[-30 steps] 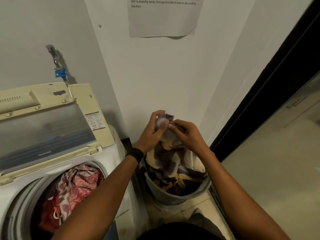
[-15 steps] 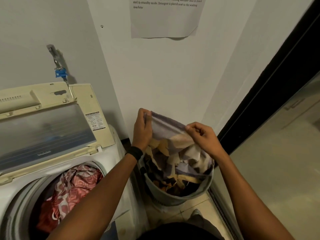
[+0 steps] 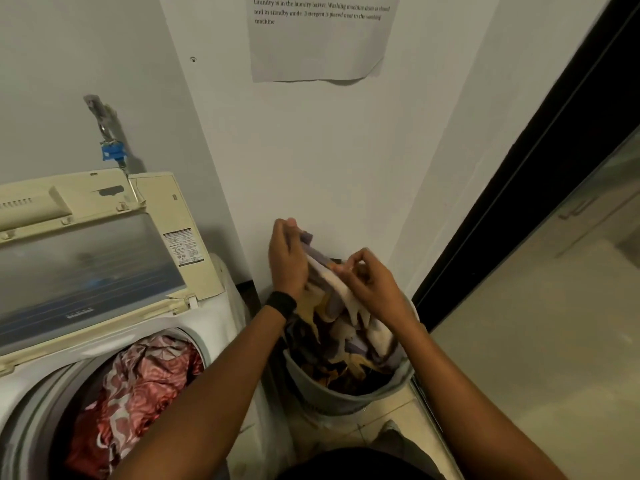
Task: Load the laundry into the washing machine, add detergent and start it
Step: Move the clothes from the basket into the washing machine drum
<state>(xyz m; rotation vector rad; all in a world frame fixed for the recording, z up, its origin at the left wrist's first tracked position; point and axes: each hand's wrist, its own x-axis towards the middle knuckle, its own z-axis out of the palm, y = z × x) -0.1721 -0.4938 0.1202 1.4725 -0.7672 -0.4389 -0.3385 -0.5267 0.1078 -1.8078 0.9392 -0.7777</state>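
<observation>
Red-and-pink patterned laundry (image 3: pixel 138 386): lies in the drum of the washing machine (image 3: pixel 211 327), lower left, its near part cut off by the frame edge.
Grey laundry basket (image 3: pixel 346 401): on the tiled floor just right of the machine, left wall partly hidden by the left forearm.
Purple, cream and brown cloth (image 3: pixel 322 271): bulk heaped in the basket, top edge lifted above the rim. What kind of garment it is cannot be made out.
Left hand (image 3: pixel 287 261): fingers curled, clamped on the cloth's upper corner. Black wristband (image 3: pixel 281 304) on the wrist.
Right hand (image 3: pixel 370 289): lower, just beside the left, pinching the same edge.
Machine lid (image 3: pixel 86 265): raised, leaning back toward the wall.
Tap (image 3: pixel 112 154): wall-mounted, blue fitting.
Printed notice (image 3: pixel 318 39): on the wall, top cropped.
</observation>
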